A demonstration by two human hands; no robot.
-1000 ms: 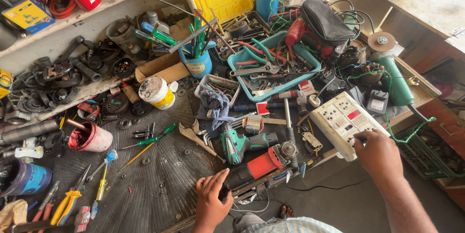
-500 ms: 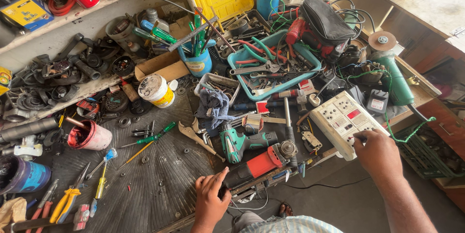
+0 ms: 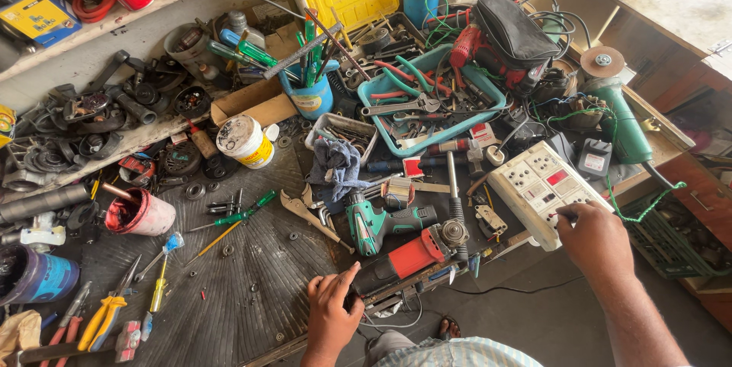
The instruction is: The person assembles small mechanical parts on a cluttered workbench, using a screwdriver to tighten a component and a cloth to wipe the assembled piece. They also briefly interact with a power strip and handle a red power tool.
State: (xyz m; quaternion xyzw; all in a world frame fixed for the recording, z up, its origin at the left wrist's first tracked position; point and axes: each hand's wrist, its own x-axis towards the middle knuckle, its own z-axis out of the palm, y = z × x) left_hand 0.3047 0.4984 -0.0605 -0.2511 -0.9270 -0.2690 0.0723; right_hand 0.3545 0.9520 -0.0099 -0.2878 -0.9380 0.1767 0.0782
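My left hand (image 3: 329,315) rests at the bench's front edge, its fingers against the rear end of a red and black angle grinder (image 3: 408,255) that lies on the ribbed black mat (image 3: 252,291). My right hand (image 3: 596,238) is on the near corner of a white multi-socket extension board (image 3: 545,184), fingers curled at its edge. A green cordless drill (image 3: 381,224) lies just behind the grinder. A hammer (image 3: 454,184) lies between the drill and the board.
A teal tray (image 3: 431,92) of pliers and spanners sits behind. A blue cup (image 3: 311,94) holds screwdrivers. A green angle grinder (image 3: 621,112) lies at the right edge. A white tin (image 3: 245,141), a red pot (image 3: 141,213) and loose pliers (image 3: 103,317) lie left.
My left hand has shifted slightly right, closer against the red grinder's rear end. My right hand stays on the extension board.
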